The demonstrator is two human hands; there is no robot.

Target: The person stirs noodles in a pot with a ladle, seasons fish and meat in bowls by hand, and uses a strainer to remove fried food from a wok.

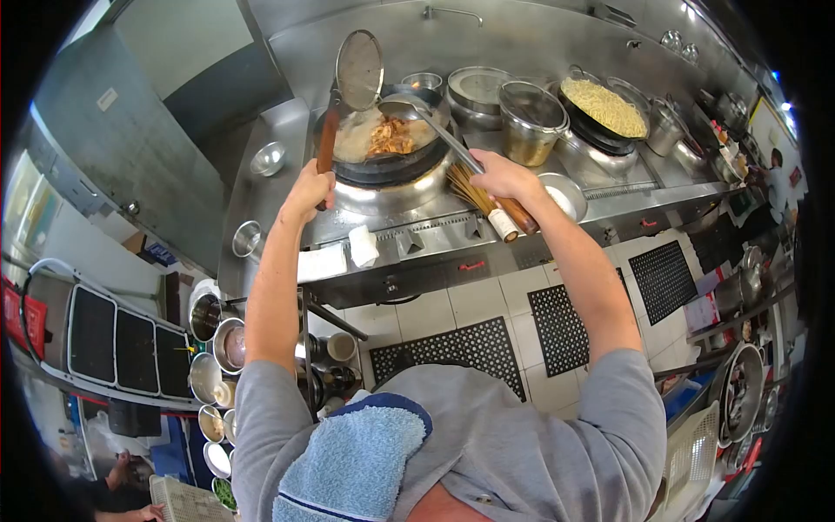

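My left hand (313, 190) is closed round the wooden handle of a strainer (359, 71), whose round mesh head is raised above the back left of the wok (383, 170). Brown pieces of food (391, 137) lie in pale, bubbling liquid inside the wok. My right hand (504, 177) grips a long-handled ladle (450, 142). Its metal bowl is over the wok, close to the food, and the wooden handle end sticks out below my hand. Beneath that hand, a bamboo brush (474, 193) rests at the stove's front edge.
Right of the wok stand a lidded pot (480, 85), a metal pot (532, 130) and a second wok heaped with noodles (604, 106). A small bowl (268, 158) and white cloth (364, 247) sit at left. Ingredient bowls (206, 378) line my left side. Another person (777, 181) stands far right.
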